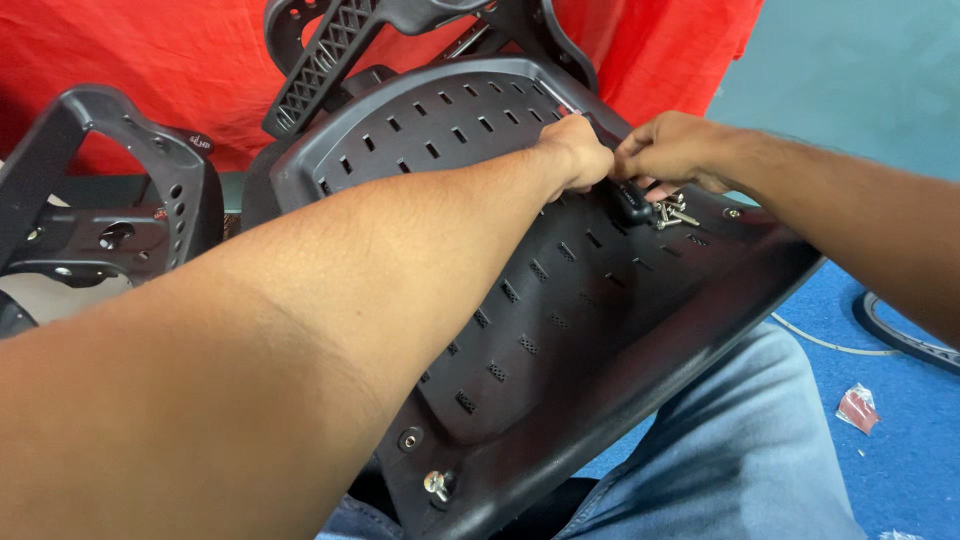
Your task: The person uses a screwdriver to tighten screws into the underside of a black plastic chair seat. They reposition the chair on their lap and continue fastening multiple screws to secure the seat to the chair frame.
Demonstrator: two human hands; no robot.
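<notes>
Right up close, the left hand (577,152) is curled into a fist on the black chair seat (560,300); I cannot tell if it holds anything. Just beside it, the right hand (668,150) pinches a small black part (634,204) with its fingers. Silver screws (674,212) lie next to them. Another chair frame (110,190) stands further left

Matt black plastic seat shell (560,300) — shiny metal screws (676,213), red cloth (170,50), blue denim (740,450).
</notes>
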